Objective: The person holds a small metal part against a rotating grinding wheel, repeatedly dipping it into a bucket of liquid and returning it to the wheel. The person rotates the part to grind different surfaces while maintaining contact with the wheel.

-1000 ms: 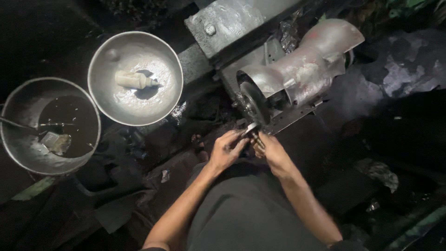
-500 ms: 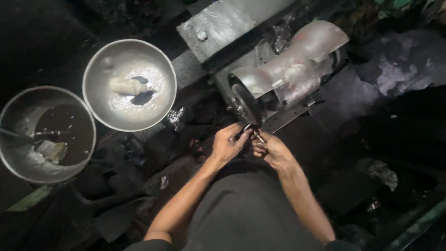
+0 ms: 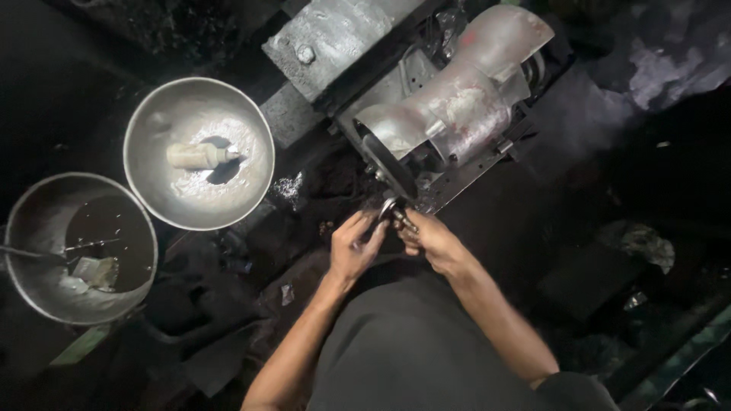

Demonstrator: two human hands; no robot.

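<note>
Seen from the head camera: a small metal ring-shaped piece (image 3: 391,211) pinched between both hands, held right at the lower edge of the dark grinding wheel (image 3: 390,164) of a bench grinder (image 3: 449,106). Left hand (image 3: 355,247) half curled, fingertips touching the piece from the left; right hand (image 3: 432,240) closed around its other end. Probably steel, though too small and dim to say for sure: stiff, light, hard-edged, likely slick with grime, best gripped by its outer ends, fingers clear of the wheel. Off to the left, a steel bowl (image 3: 251,144) with a pale bottle (image 3: 199,156), and a second bowl (image 3: 30,289) holding dark liquid.
</note>
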